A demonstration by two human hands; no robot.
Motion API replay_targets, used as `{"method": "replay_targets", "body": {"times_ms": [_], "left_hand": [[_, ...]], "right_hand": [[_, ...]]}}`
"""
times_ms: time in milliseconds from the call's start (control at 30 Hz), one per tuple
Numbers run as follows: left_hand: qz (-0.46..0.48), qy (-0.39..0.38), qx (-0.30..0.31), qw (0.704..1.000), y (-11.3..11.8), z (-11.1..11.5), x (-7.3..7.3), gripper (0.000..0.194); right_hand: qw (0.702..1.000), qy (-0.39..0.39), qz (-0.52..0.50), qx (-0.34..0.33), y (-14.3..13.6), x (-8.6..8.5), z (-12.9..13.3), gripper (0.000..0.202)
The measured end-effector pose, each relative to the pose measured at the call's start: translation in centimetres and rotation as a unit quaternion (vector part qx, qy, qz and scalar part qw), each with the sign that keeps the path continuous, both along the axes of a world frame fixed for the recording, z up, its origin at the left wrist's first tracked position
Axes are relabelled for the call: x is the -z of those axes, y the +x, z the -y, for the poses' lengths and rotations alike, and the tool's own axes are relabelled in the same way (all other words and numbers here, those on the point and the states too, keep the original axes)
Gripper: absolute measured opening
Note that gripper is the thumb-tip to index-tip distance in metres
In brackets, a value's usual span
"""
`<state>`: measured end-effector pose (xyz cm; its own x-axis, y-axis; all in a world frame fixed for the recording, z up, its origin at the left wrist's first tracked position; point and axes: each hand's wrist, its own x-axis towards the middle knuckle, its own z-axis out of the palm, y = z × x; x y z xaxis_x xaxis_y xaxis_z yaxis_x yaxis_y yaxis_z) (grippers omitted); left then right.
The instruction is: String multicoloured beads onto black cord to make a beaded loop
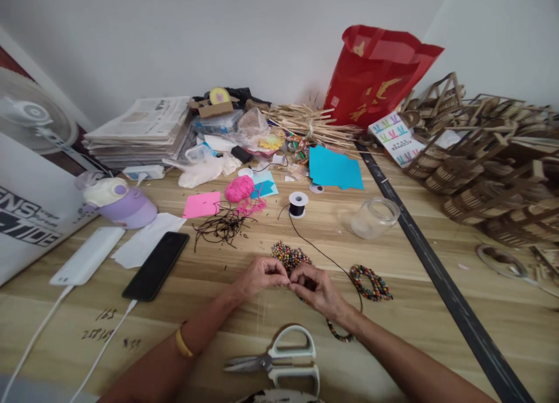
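Observation:
My left hand (265,273) and my right hand (315,285) meet fingertip to fingertip, both pinched, over a pile of small multicoloured beads (288,256). What is between the fingertips is too small to make out. A black cord (323,253) runs from a white spool (298,205) toward my right forearm. Beneath that forearm, a strung curve of dark beads (338,333) shows. Coiled bead strings (371,283) lie to the right of my right hand. White-handled scissors (279,362) rest between my forearms, near the front edge.
At left lie a black phone (156,266), a white power bank (88,255) and cables. Tangled black cord (222,225) and pink yarn (239,188) sit beyond my left hand. A glass jar (375,218) stands back right, near woven baskets (489,187) and a red bag (375,71).

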<state>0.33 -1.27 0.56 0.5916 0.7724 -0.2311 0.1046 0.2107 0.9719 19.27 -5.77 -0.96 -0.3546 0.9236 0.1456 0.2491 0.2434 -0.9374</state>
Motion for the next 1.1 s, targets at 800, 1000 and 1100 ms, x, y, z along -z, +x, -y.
{"method": "replay_targets", "body": {"times_ms": [800,1000,1100], "left_hand": [[0.083,0.017,0.119,0.989,-1.7,-0.7,-0.5,0.03],[0.106,0.007,0.125,0.986,-1.9,-0.7,-0.1,0.026],[0.123,-0.03,0.13,0.983,-1.6,-0.3,-0.2,0.025]], "right_hand": [[0.967,0.048,0.232,-0.089,2.8,-4.8,-0.1,0.008],[0.927,0.097,0.33,-0.151,2.4,-5.5,1.1,0.008],[0.909,0.108,0.369,-0.161,2.1,-5.4,2.3,0.011]]}}
